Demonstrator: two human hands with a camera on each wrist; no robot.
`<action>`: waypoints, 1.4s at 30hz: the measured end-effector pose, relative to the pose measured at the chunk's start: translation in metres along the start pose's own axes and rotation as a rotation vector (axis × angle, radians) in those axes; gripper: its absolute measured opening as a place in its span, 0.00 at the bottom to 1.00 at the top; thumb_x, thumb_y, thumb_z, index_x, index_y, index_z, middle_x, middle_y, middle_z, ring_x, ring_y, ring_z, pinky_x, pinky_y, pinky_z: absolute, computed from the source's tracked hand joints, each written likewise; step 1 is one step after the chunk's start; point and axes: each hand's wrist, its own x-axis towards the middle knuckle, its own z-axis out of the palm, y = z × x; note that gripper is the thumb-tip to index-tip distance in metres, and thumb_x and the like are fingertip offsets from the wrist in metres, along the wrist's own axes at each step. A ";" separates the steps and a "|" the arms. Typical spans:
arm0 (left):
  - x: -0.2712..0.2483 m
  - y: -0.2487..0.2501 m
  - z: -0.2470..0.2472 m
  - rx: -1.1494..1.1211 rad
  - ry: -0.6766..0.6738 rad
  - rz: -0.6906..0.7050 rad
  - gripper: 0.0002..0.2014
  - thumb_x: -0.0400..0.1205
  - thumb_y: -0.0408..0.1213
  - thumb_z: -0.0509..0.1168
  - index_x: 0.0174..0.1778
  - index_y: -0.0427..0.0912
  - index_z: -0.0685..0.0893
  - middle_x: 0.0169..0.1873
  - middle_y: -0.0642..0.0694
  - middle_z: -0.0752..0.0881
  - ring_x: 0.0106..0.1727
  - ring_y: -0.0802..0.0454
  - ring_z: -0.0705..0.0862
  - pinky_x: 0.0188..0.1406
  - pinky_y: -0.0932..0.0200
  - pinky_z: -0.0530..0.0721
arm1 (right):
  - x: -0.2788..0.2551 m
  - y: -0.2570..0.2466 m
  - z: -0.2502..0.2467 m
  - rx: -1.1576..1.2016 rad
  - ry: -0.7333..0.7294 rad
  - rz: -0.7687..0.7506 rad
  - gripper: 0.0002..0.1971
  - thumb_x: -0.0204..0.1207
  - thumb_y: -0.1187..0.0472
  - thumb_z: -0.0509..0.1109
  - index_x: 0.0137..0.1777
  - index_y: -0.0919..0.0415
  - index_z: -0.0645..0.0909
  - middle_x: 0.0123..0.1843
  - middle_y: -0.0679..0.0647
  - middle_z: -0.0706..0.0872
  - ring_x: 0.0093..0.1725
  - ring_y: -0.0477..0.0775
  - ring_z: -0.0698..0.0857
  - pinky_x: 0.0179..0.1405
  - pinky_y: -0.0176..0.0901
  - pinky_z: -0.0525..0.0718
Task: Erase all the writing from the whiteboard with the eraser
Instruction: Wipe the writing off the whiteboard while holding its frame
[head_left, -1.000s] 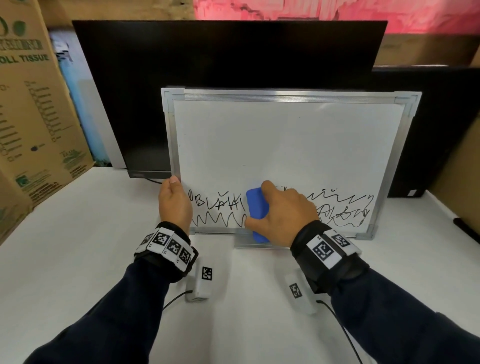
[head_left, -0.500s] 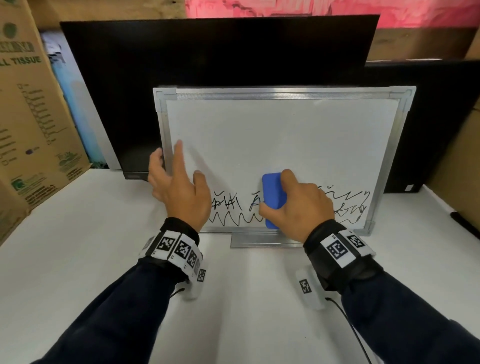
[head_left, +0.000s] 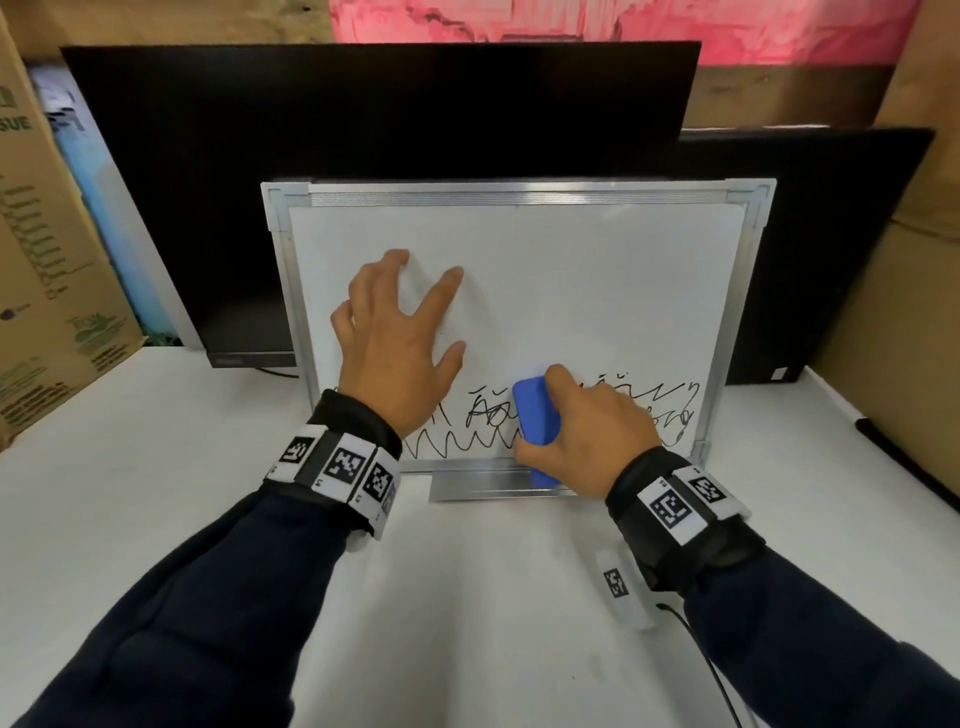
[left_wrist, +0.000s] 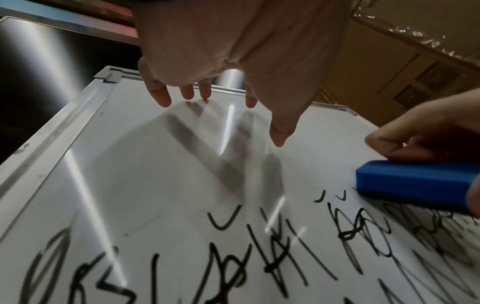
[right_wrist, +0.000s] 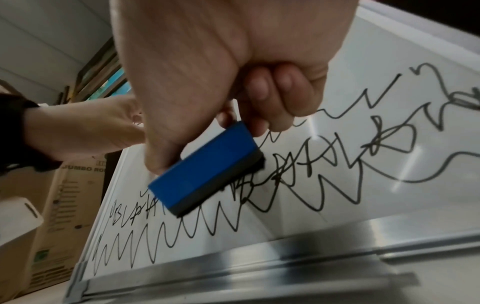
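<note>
A metal-framed whiteboard (head_left: 571, 291) leans upright at the back of the table. Black scribbles and a zigzag line (head_left: 467, 441) run along its lower part; the upper part is blank. My right hand (head_left: 582, 431) grips a blue eraser (head_left: 535, 415) and holds it against the writing near the board's lower middle. In the right wrist view the eraser (right_wrist: 207, 168) has a dark felt face on the board. My left hand (head_left: 395, 338) is spread with straight fingers over the board's left half, fingertips (left_wrist: 161, 96) at the blank surface.
A black monitor (head_left: 363, 114) stands behind the board, a second dark screen (head_left: 831, 249) to its right. Cardboard boxes (head_left: 47, 291) flank the left and the right (head_left: 909, 260). The white table (head_left: 467, 597) lies in front, with a metal tray (head_left: 488, 486) at the board's foot.
My left hand left the board's left frame edge and moved up and right onto the board face with fingers spread. The eraser shifted slightly right along the writing.
</note>
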 end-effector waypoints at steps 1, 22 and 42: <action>0.003 0.000 -0.001 0.035 -0.008 -0.002 0.35 0.79 0.53 0.72 0.83 0.60 0.68 0.84 0.36 0.60 0.82 0.33 0.57 0.72 0.28 0.66 | -0.001 0.003 -0.001 -0.015 -0.005 -0.015 0.28 0.67 0.30 0.68 0.53 0.46 0.60 0.38 0.48 0.79 0.37 0.59 0.81 0.35 0.47 0.81; 0.069 0.018 -0.032 0.306 -0.095 0.054 0.74 0.57 0.56 0.88 0.88 0.58 0.39 0.81 0.37 0.59 0.83 0.33 0.58 0.77 0.24 0.58 | -0.008 0.030 -0.016 -0.019 -0.049 0.034 0.29 0.67 0.31 0.68 0.56 0.47 0.62 0.39 0.48 0.77 0.38 0.59 0.80 0.34 0.46 0.76; 0.075 0.039 -0.016 0.366 -0.052 -0.105 0.69 0.53 0.38 0.90 0.85 0.56 0.51 0.81 0.34 0.59 0.83 0.31 0.59 0.66 0.24 0.71 | -0.017 0.069 -0.023 0.022 0.013 0.145 0.30 0.70 0.30 0.69 0.60 0.49 0.64 0.42 0.50 0.80 0.38 0.57 0.81 0.33 0.46 0.80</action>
